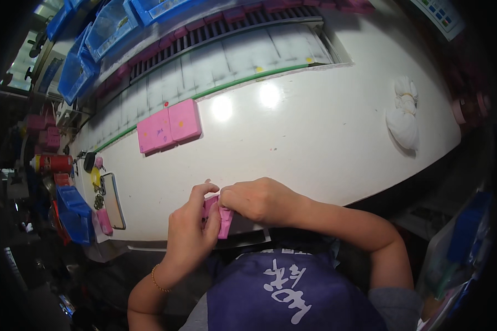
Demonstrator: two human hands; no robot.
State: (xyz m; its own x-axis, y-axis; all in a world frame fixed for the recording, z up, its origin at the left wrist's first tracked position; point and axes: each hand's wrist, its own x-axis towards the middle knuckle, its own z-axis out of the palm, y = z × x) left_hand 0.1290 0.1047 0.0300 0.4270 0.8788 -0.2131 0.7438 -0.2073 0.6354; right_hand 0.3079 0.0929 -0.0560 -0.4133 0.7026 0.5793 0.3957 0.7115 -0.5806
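Close to the near edge of the white table, my left hand [190,226] is wrapped round a pink block [225,223], its thumb along one side and its fingers curled over the far side. The block stands tilted and seems to have an opening or gap facing the left palm. My right hand [257,199] is closed at the block's upper end, with fingertips pinched against it; what lies between those fingertips is hidden. Farther off on the table, two flat pink blocks [170,127] lie side by side with small marks on top.
A green-edged conveyor channel [226,60] runs along the back, with blue bins [113,27] above it at the left. A phone [112,201] and a blue tray [74,215] are at the left. A tied white cloth bundle [404,118] lies at the right.
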